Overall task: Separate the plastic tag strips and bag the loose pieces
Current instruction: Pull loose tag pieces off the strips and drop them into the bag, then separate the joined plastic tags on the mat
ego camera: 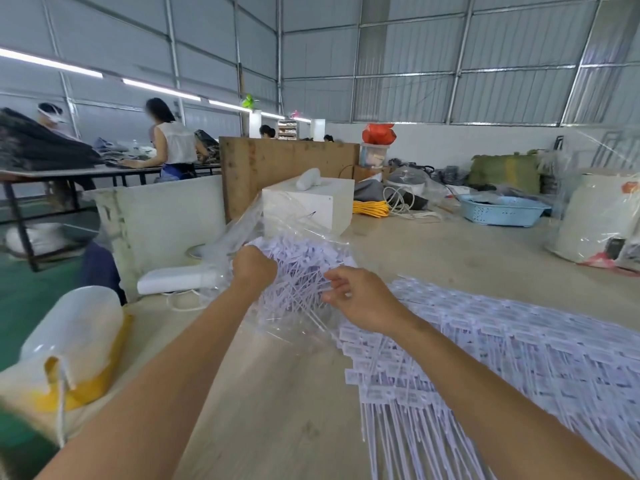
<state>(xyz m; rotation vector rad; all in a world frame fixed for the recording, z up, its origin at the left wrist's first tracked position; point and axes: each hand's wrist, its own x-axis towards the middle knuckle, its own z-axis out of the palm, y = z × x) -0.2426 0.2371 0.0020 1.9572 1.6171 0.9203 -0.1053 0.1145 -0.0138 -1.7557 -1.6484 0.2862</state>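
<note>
Two hands [254, 268] [360, 299], one clear bag [277, 223], one blue basket [502, 211], tags [519, 341] beyond counting.

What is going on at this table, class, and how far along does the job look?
A person is filling a clear plastic bag with loose white plastic tags. The left hand grips the bag's mouth, holding it open, while the right hand pinches tag stems at the opening. The bag already holds a good bundle. A large spread of joined tag strips lies on the table to the right, so much separating remains.
</note>
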